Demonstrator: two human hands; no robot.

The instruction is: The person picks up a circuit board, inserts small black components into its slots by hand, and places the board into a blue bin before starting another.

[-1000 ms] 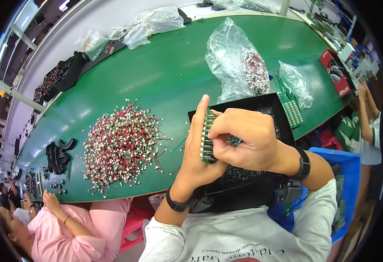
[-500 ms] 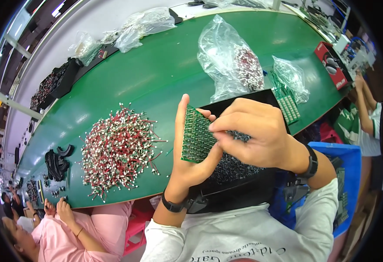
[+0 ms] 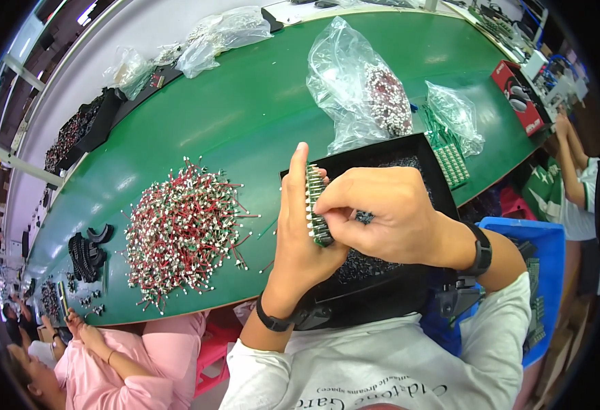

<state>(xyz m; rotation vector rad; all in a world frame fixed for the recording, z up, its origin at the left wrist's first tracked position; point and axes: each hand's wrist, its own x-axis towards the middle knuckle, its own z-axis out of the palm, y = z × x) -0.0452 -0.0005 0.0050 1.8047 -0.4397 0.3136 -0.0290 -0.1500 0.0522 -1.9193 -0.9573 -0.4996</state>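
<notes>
Head view, left hand [image 3: 294,239]: we see it upright, forefinger raised, gripping the green board [image 3: 311,213].
Right hand [image 3: 389,212]: curled, fingertips at the board's edge; we cannot tell what they pinch.
Board: edge-on, above the black tray [image 3: 382,301].

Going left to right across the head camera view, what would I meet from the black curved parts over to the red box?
Black curved parts, pile of red-wired connectors, left hand holding a green circuit board, right hand, light-dotted board panel, red box.
</notes>
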